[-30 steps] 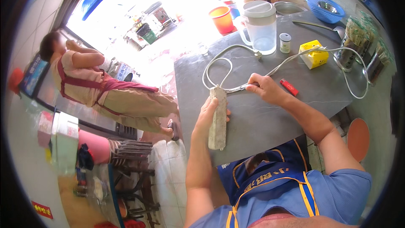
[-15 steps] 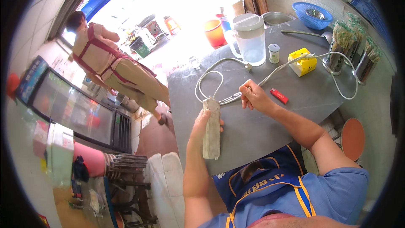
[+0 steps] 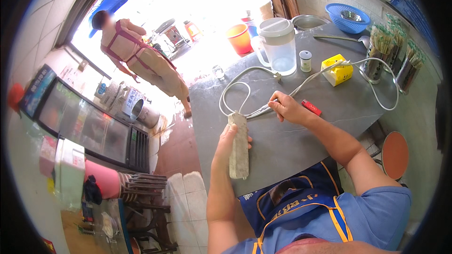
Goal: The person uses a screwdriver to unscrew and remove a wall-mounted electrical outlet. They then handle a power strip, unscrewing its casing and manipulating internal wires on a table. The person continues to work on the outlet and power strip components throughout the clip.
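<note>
My left hand point(image 3: 227, 141) is wrapped round a long, grimy off-white power strip point(image 3: 239, 153), thumb on one side and fingertips on the other. The strip is tilted at the near left part of the grey table point(image 3: 278, 160). White cable point(image 3: 250, 87) leaves its far end, loops on the tabletop and ends in a plug point(image 3: 278, 79). More cable runs right past my right hand point(image 3: 286, 107), whose fingers are curled in a pinch on it; exactly what is between the fingertips is partly hidden. A red lighter point(image 3: 311, 107) lies just beside that hand.
Behind stand a lidded clear pitcher point(image 3: 278, 49), a small white-capped jar point(image 3: 305, 61) and a yellow box point(image 3: 337, 70) with cable across it. Stick-filled holders point(image 3: 376, 56) and a blue basket point(image 3: 347, 18) are at far right. Another person point(image 3: 141, 54) walks at left, near a glass-front fridge point(image 3: 89, 117).
The other person has moved farther off toward the doorway. My hands keep the same hold, with the strip and right hand shifted only slightly.
</note>
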`<state>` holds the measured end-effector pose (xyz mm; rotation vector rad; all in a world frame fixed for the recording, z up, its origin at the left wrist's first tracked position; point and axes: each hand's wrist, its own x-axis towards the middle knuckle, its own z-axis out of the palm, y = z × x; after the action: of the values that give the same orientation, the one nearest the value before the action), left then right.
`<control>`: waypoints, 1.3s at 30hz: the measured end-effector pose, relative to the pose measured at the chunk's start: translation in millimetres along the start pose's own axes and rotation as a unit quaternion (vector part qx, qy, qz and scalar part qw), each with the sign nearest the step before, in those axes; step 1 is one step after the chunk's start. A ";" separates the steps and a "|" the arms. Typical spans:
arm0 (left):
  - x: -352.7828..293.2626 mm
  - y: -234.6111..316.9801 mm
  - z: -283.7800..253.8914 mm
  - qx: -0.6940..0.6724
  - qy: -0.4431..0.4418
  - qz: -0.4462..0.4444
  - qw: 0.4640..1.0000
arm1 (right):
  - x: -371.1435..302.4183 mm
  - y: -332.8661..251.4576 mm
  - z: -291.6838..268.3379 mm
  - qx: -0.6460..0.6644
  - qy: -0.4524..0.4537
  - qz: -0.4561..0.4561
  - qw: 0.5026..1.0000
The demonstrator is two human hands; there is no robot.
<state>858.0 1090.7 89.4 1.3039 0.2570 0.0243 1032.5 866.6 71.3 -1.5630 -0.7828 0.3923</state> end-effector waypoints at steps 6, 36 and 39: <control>-2.8 2.0 0.2 -0.015 0.012 -0.008 1.000 | -2.9 -10.1 -3.6 0.027 -0.025 -0.018 0.999; -12.7 6.5 31.0 -0.054 0.095 -0.046 0.993 | -6.4 -2.2 -3.7 -0.086 -0.045 -0.116 0.989; -11.1 3.2 20.6 -0.069 0.076 -0.059 0.993 | -7.9 -11.5 -1.4 -0.062 -0.047 -0.090 0.993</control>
<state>851.7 1070.2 99.3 1.1494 0.4550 0.0403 1024.9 860.1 81.1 -1.5819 -1.0297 0.2913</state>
